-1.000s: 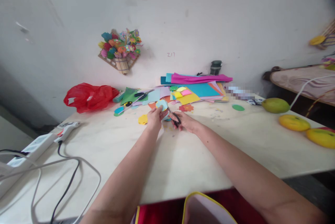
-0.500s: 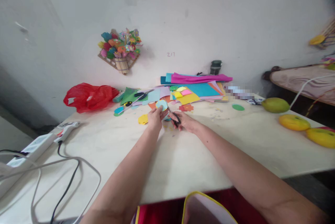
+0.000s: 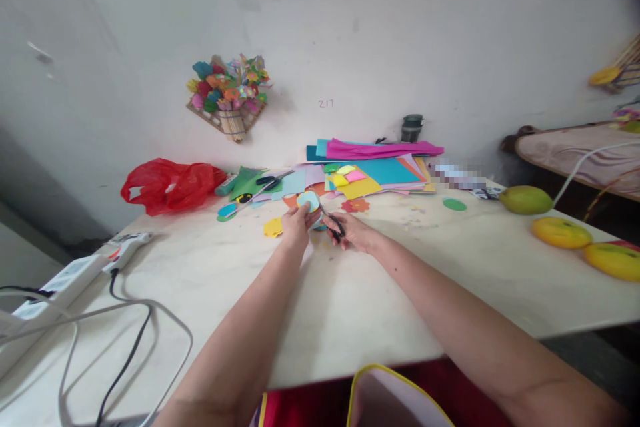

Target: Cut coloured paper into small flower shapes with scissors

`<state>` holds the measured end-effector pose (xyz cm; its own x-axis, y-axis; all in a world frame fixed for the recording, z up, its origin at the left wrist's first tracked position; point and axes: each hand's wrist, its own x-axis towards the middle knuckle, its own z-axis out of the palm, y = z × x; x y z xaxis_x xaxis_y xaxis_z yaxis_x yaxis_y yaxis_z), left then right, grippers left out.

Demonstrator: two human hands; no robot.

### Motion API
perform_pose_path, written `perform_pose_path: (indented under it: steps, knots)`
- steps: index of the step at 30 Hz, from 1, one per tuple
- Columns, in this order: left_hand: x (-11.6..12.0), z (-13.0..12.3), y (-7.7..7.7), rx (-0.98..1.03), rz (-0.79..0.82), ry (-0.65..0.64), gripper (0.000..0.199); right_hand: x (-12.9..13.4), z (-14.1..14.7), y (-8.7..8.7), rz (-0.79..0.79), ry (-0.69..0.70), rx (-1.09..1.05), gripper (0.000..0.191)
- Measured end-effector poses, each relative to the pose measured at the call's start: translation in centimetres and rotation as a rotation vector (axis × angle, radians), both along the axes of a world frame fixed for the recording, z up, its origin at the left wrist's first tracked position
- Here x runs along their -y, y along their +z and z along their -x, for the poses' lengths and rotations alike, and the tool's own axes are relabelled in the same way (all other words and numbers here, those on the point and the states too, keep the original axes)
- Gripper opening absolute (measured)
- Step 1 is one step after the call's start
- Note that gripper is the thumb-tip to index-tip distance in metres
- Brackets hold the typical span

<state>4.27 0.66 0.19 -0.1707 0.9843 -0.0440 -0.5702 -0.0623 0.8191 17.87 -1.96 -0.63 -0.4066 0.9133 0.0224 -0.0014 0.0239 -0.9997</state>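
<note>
Between its thumb and fingers, my left hand [image 3: 297, 223] pinches a light blue paper disc [image 3: 308, 200] with a yellow edge showing behind it. My right hand [image 3: 356, 234] grips black-handled scissors [image 3: 338, 226], whose blades point up and left at the disc's right edge. Whether the blades touch the paper is too small to tell. A yellow scalloped paper piece [image 3: 273, 228] lies just left of my left hand. Orange-red flower cutouts [image 3: 356, 205] lie beyond the scissors, and part of a blue piece shows beneath my hands.
Coloured sheets [image 3: 393, 177] are stacked at the back, with small bright packets [image 3: 345, 176] on them. A second pair of scissors [image 3: 269, 180] lies left of these. A red plastic bag [image 3: 173, 186], power strip [image 3: 60, 287] and cables are leftward; mangoes [image 3: 563, 232] sit at right.
The disc in my left hand has turned slightly, and its outline looks a little more angular. Both hands stay in nearly the same place.
</note>
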Motion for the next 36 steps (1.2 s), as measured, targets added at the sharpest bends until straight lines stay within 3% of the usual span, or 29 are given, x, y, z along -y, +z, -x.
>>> perform_pose_path:
  steps: [36]
  knots:
    - [-0.5,0.76,-0.24,-0.059,-0.009,-0.01,0.006,-0.32,-0.24,-0.19,0.0,-0.011,0.057,0.032]
